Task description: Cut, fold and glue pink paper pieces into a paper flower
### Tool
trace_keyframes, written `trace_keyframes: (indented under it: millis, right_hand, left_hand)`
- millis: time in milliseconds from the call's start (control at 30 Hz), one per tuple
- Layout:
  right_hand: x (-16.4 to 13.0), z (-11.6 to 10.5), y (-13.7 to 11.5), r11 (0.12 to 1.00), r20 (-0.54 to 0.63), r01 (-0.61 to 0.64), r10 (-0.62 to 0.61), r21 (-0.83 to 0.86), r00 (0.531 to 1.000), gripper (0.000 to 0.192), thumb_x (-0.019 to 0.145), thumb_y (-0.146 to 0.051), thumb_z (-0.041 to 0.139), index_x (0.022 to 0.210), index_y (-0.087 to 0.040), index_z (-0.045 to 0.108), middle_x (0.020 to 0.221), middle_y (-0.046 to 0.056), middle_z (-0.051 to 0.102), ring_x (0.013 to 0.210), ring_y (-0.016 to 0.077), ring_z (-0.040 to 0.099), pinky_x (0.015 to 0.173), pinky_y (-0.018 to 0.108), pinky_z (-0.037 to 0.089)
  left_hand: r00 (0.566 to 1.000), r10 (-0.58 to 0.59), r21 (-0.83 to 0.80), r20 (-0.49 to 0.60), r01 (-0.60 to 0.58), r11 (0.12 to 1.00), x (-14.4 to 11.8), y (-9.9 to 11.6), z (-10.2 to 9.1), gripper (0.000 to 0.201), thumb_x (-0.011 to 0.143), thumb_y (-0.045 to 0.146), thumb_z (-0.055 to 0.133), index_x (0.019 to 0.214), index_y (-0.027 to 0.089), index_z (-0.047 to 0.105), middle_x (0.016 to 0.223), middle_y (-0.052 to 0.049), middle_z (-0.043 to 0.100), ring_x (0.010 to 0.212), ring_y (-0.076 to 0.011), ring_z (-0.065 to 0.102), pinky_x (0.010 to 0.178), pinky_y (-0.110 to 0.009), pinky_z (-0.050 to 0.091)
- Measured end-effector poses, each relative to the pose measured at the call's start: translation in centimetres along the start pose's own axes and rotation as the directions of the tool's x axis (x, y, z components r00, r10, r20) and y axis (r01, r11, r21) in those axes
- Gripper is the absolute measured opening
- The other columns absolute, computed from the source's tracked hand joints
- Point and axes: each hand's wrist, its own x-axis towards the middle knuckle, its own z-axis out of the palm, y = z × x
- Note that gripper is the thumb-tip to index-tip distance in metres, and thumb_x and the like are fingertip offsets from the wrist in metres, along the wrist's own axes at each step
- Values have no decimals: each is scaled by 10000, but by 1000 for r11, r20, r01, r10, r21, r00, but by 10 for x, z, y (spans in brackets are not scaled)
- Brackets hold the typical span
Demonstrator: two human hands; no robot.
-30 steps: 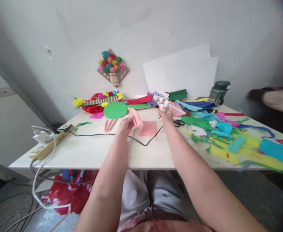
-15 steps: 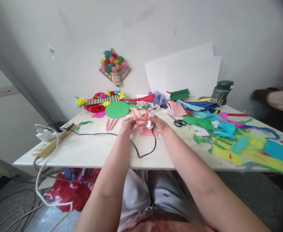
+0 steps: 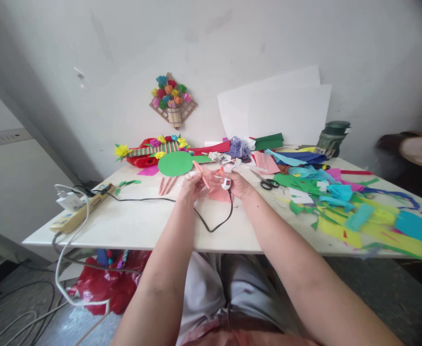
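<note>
A white rectangular table (image 3: 131,226) is bearing bright paper scraps (image 3: 343,202) at three o'clock. Mid-table, the left hand (image 3: 191,185) is pinching a pink folded paper strip (image 3: 200,174). At its three o'clock, touching, the right hand (image 3: 238,184) is gripping a small white glue gun (image 3: 226,181).

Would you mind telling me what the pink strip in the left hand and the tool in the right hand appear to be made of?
The pink strip looks like thin matte craft paper: flat colour, no shine, folded thin. The tool in the right hand seems to be white moulded plastic, smooth and slightly glossy, with a black rubbery-looking cord trailing from it; probably a glue gun, though small in view.
</note>
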Motion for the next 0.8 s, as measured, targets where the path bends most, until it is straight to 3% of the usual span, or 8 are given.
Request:
trace_keyframes:
  millis: [233,400,600,800]
  right_hand:
    - [1,1,-1,996,-100,-12,3,-85,995,166,628,-175,656,781,-139,605,690,81,703,622,203,669,586,326,550]
    - [-2,2,-3,974,-110,37,-63,-222,992,197,571,-221,692,715,-133,590,555,32,648,378,102,510,378,217,397]
    - [-4,6,-4,942,-136,26,-75,-333,988,266,565,-329,741,625,-148,555,505,4,602,323,66,418,327,212,337]
    - [-3,4,-4,909,-196,-15,-74,-417,978,344,600,-416,760,649,-147,550,488,7,593,312,57,401,296,197,292]
  left_hand:
    - [999,-27,-16,17,28,999,0,0,0,132,633,117,747,678,127,623,591,1,636,536,-91,600,557,-192,502]
    - [998,-28,-22,51,29,999,-1,0,0,142,634,119,751,724,116,641,610,1,644,536,-83,599,540,-174,492]
    - [1000,-24,-32,20,24,999,-1,-1,2,92,652,93,720,711,117,654,629,-23,663,574,-113,617,605,-219,517]
    - [1000,-26,-41,12,27,999,-1,0,2,74,675,86,697,735,113,662,672,-39,678,638,-128,638,662,-227,524]
